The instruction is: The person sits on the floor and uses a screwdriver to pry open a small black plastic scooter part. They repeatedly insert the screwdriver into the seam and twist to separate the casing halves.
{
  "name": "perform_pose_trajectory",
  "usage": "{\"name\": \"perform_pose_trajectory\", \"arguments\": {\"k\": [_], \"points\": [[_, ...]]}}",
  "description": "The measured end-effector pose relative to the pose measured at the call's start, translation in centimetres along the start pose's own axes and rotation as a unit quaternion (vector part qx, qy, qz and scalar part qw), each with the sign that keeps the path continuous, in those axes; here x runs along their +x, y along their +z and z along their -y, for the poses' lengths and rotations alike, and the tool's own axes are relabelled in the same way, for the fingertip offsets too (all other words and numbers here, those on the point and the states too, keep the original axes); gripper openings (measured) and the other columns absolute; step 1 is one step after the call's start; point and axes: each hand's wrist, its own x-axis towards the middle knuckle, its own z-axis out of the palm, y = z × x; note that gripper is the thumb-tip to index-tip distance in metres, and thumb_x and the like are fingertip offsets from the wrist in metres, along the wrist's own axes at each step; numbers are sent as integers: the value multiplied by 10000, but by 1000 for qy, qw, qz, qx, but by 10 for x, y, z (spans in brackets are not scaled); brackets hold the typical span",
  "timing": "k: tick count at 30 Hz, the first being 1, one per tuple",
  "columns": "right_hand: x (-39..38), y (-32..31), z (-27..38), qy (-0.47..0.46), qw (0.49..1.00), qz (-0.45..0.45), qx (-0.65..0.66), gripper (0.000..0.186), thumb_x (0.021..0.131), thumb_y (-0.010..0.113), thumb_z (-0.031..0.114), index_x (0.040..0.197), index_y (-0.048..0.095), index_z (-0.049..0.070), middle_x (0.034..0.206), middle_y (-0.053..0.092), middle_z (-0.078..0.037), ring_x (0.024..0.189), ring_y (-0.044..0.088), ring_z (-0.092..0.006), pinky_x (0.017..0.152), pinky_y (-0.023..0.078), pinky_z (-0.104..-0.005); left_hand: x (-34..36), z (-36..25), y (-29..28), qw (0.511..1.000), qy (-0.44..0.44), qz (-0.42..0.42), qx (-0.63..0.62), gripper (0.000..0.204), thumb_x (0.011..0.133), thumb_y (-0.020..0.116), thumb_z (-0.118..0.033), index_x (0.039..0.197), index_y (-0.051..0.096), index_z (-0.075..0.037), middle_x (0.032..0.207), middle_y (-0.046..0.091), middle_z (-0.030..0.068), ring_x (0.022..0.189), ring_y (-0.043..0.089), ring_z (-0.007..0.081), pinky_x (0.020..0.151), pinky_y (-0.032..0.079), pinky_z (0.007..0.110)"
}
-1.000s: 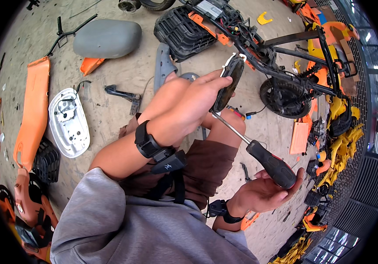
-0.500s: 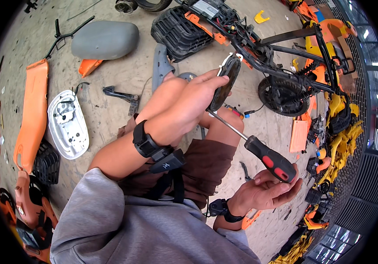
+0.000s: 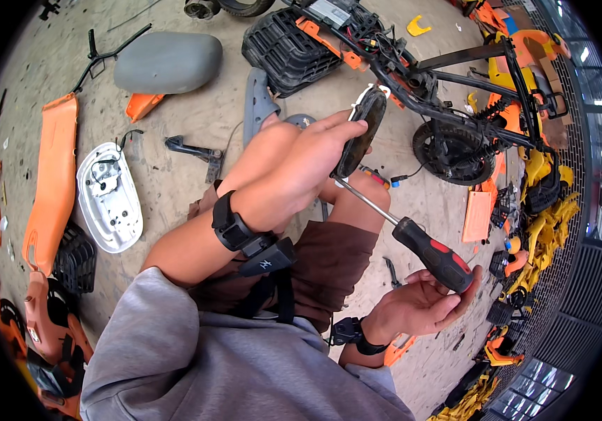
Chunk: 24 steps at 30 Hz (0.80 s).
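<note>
My left hand grips a dark, glossy oval part with a thin white edge, held up above my knees. A screwdriver with a black and red handle slants down to the right from that part. Its shaft meets the part's lower end, where the tip is hidden. At the butt of the handle is my right hand, palm up, with loosely curled fingers supporting and touching the handle's end.
A stripped scooter frame with a wheel stands ahead on the right. To the left lie a white oval shell, a grey seat and a long orange panel. A black crate sits ahead. Yellow parts pile along the right.
The screwdriver handle has turned about its axis, its red patches shifting round, and my right fingers have moved slightly with it. My left hand and the oval part stay nearly still.
</note>
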Motion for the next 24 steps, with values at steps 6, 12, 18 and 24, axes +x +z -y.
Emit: {"name": "perform_pose_trajectory", "arguments": {"k": [6,12,18,24], "points": [[-1,-11,-3,-7,1000,16,10,466,989,452,314,1305,454,-28,1141,557,-197,534,508,-162,449,422,-233,-7,-7,4,1000,10,-17,-7,333,942,553,-175,1198,539,38,1014,607,90,901,605,186,682,495,315],[-4,6,9,-6,1000,-10,28,469,970,485,316,1267,468,-46,884,630,-161,489,460,-127,461,387,-223,-2,-2,-1,1000,21,-4,10,361,933,568,-178,1205,533,57,1017,613,127,918,620,220,637,526,346],[-5,5,3,-4,999,-7,43,457,965,477,282,1293,446,-35,864,630,-157,498,483,-150,456,391,-232,9,6,-7,999,23,24,-18,302,945,546,-173,1164,576,32,985,608,80,910,600,172,776,473,286],[-6,-1,2,-2,1000,1,9,486,967,462,312,1312,415,-27,1217,520,-227,493,517,-204,451,476,-271,3,-1,-3,1000,31,-3,-2,337,920,597,-176,1164,572,56,1020,630,135,906,632,213,686,524,325]]}}
